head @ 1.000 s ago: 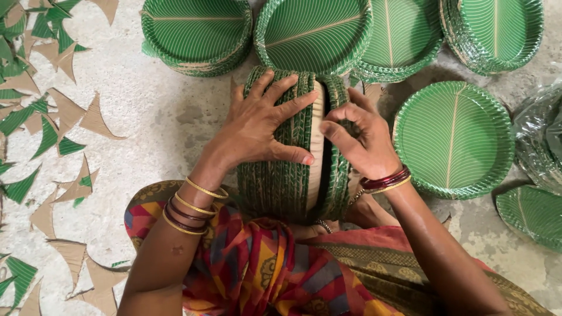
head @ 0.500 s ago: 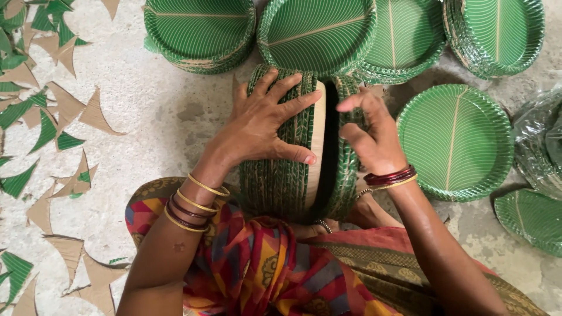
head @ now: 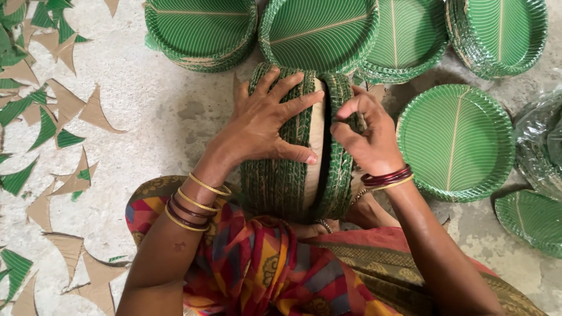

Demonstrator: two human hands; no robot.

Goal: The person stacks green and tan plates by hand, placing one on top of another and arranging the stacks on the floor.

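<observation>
**Plate stack split, mid-count by the look of it**

I see the left hand (head: 266, 126) spread flat over the bigger part of an on-edge stack of green leaf-print paper plates (head: 275, 175), fingers splayed, pressing it steady. The right hand (head: 366, 137) pinches the smaller batch of plates (head: 338, 175) with curled fingers, tipping it away so a gap shows a brown plate back (head: 315, 146). The stack stands on the floor against the lap. My read: separation is partly done; most of the stack sits unsplit. Finished flat plate piles (head: 202, 29) ring the top, one single plate (head: 453, 140) on the right, and cut triangular scraps (head: 58, 105) litter the left.
</observation>
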